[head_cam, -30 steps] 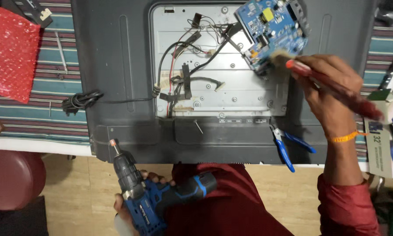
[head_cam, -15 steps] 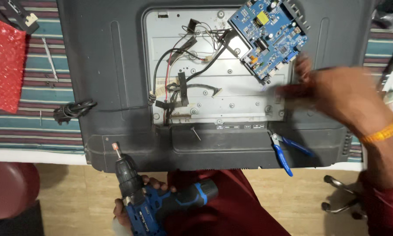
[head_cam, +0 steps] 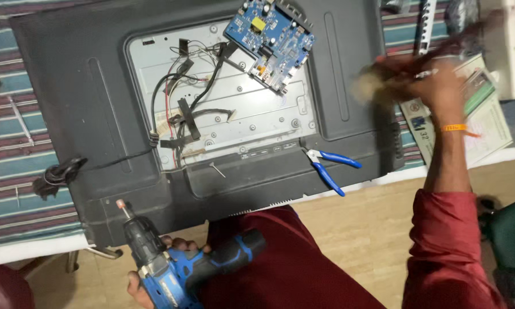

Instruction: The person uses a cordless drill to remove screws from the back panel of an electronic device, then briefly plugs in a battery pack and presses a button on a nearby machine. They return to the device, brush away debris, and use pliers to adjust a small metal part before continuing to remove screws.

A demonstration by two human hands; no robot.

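At six o'clock in the view, low by the person's lap, the left hand [head_cam: 148, 280] is wrapped shut around the grip of a blue and black cordless drill [head_cam: 171, 260], its bit pointing up toward eleven o'clock at the lower edge of a television [head_cam: 85, 103]. That drill looks fairly heavy and rigid, with a rubbery handle that should not slip; the handle is the sensible place to grasp it.

At two o'clock, the right hand [head_cam: 435, 86] is blurred by motion. It seems closed around a brush [head_cam: 383, 80] with pale bristles and a dark reddish handle, though the fingers cannot be made out clearly. The brush is likely light and stiff-handled, with soft bristles.

The television lies face down on the desk [head_cam: 17, 177], its back panel open. A blue circuit board [head_cam: 269, 34], fragile and best lifted by its edges, sits tilted at twelve o'clock, with loose black wires [head_cam: 177, 109] at its left. Blue-handled pliers [head_cam: 329, 166] rest on the casing at four o'clock.
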